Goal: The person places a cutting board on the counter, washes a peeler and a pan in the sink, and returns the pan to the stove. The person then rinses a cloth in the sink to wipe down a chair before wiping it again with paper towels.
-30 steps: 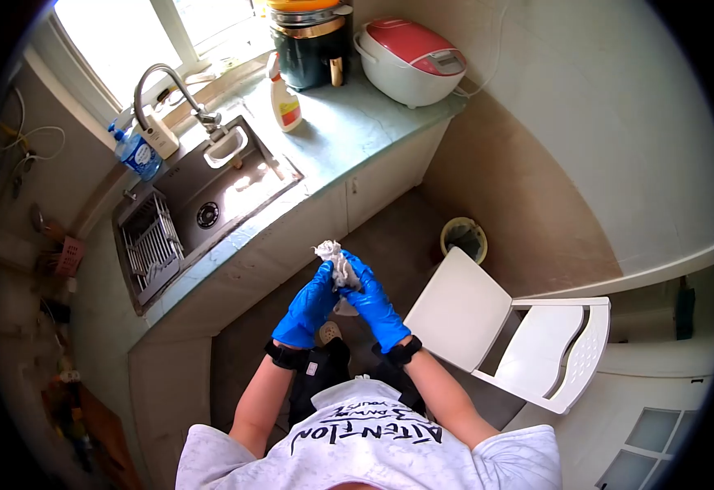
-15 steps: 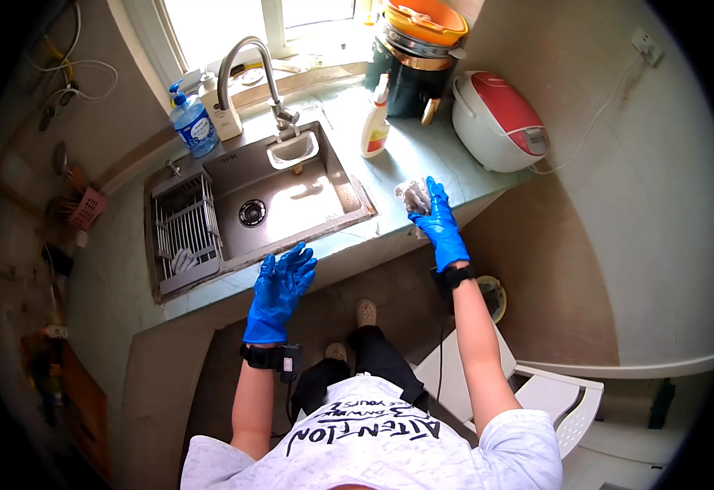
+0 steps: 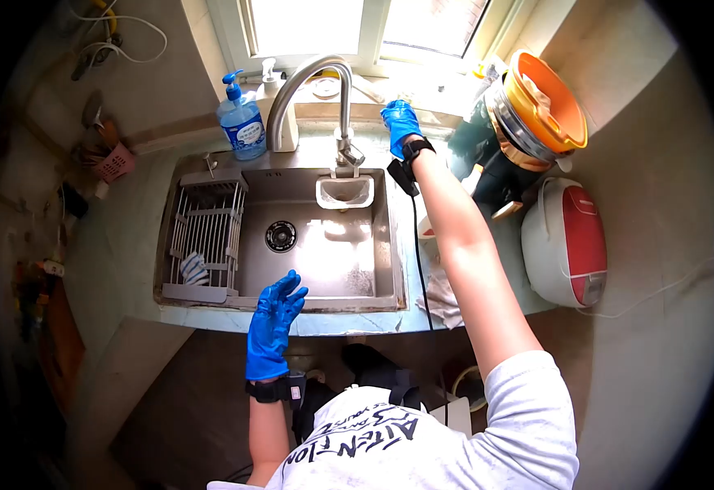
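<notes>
My left hand (image 3: 272,325), in a blue glove, is held in front of the sink's near rim with its fingers apart and nothing in them. Stretched far forward, my right hand (image 3: 402,124), also gloved in blue, is at the windowsill to the right of the faucet (image 3: 344,106). Its fingers look curled, and whatever they may hold is hidden. A crumpled whitish cloth (image 3: 440,300) lies on the counter's front edge, partly behind my right forearm. The steel sink (image 3: 336,304) holds a drying rack (image 3: 206,233) with a striped cloth (image 3: 194,269) in it.
Blue soap bottle (image 3: 243,129) and white pump bottle (image 3: 285,118) stand behind the sink. At the right are orange basins (image 3: 543,106) on a dark green appliance (image 3: 487,175) and a red-and-white rice cooker (image 3: 565,243). A cable hangs from my right wrist.
The cloth has left my right hand and lies on the counter. My right hand has reached forward to the windowsill. My hands have parted, and the view has shifted toward the sink and window.
</notes>
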A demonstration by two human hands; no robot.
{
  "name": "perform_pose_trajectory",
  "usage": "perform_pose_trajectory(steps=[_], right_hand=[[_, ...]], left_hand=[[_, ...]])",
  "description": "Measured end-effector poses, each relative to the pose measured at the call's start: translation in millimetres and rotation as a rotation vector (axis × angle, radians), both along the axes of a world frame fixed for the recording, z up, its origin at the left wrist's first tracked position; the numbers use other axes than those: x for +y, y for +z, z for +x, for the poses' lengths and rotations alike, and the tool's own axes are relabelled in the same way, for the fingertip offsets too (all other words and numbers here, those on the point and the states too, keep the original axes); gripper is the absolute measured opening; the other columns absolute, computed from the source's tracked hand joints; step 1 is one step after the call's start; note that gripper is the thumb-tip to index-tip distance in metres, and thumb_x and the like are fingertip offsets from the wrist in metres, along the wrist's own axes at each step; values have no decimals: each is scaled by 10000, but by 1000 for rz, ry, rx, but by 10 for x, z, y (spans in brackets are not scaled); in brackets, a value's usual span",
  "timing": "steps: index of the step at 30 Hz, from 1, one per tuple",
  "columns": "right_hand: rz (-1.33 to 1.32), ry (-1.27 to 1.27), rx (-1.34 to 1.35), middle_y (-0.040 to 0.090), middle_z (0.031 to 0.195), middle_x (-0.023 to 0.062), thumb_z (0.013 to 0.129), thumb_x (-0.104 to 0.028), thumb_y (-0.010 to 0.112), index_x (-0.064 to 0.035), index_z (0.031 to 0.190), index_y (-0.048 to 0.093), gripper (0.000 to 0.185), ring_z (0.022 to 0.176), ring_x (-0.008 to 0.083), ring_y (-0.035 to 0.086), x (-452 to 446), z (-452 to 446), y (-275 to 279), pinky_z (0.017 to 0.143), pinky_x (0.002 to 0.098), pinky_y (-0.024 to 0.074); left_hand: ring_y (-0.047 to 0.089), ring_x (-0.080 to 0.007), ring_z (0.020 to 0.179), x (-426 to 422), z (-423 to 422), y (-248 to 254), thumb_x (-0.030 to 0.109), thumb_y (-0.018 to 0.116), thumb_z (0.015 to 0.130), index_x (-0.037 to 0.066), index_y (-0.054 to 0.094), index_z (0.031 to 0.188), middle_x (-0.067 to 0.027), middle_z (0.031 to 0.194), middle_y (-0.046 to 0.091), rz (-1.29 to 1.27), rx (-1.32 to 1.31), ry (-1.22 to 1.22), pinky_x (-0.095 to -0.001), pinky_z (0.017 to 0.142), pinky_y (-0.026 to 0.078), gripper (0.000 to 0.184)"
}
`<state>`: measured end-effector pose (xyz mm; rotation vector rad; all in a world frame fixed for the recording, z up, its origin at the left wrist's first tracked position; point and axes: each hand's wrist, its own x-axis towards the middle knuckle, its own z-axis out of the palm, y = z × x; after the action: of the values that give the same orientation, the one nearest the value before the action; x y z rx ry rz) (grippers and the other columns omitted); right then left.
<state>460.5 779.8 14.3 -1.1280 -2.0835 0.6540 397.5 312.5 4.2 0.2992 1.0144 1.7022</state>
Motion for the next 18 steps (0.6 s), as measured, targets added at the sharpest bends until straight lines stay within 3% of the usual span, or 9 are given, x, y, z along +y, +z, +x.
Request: perform_pose_trajectory(steps=[1, 2, 6, 9, 12, 15, 16, 18], right_hand=[[620, 24, -514, 565, 686, 154, 700, -118, 489, -48, 647, 528, 96, 633, 306, 540, 196, -67, -21, 574, 352, 445], [125, -95, -350, 576, 745, 175, 719, -153, 468, -39, 707, 560, 147, 675, 318, 555, 307, -220, 62, 608, 363, 452], [56, -162, -514, 563, 935, 190, 753, -206, 455, -40, 886, 567, 240, 885, 317, 545, 525, -519, 154, 743, 397, 439], [21, -266, -479, 568, 930, 197, 747, -245, 484, -32, 921, 549, 282, 871, 330, 551, 798, -662, -72, 748, 406, 442], [75, -229, -678, 579, 924, 168, 737, -260, 509, -53, 894, 583, 270, 859, 310, 561, 942, -680, -184, 733, 382, 451], [169, -238, -620, 580, 921, 157, 724, -256, 518, -52, 883, 588, 268, 843, 300, 564, 951, -637, -222, 725, 372, 456], [198, -334, -488, 601, 823, 150, 721, -257, 524, -44, 808, 598, 242, 759, 296, 581, 1051, -651, -385, 678, 369, 458], [-237, -244, -11, 603, 673, 147, 740, -201, 498, -2, 750, 596, 221, 595, 275, 587, 689, -560, -104, 569, 349, 457]], left_hand=[[486, -227, 1020, -7, 13, 2, 348, 371, 870, 57, 469, 1143, -84, 1185, 463, -38, -1, 24, -299, 849, 393, 410], [486, -226, 1020, -39, 26, -25, 344, 372, 870, 59, 473, 1140, -84, 1181, 467, -76, -1, 45, -301, 852, 389, 406], [516, -221, 970, -345, -19, -62, 284, 375, 873, 30, 489, 1108, -94, 1149, 492, -253, 38, 286, -296, 827, 408, 365], [529, -201, 946, -638, -139, -186, 219, 367, 871, 31, 508, 1078, -99, 1095, 526, -332, 21, 478, -283, 818, 419, 313], [515, -215, 975, -783, -176, -165, 247, 353, 872, 17, 491, 1093, -105, 1123, 506, -361, 104, 533, -292, 842, 401, 347], [519, -214, 967, -684, -159, -87, 252, 359, 872, 20, 491, 1092, -111, 1120, 507, -353, 93, 559, -292, 844, 400, 346], [522, -211, 962, -614, -134, -42, 260, 359, 874, 21, 493, 1089, -114, 1118, 508, -355, 89, 561, -291, 844, 399, 348], [525, -206, 955, -447, -118, -6, 263, 360, 876, 22, 501, 1080, -113, 1105, 516, -363, 122, 524, -291, 840, 400, 345]])
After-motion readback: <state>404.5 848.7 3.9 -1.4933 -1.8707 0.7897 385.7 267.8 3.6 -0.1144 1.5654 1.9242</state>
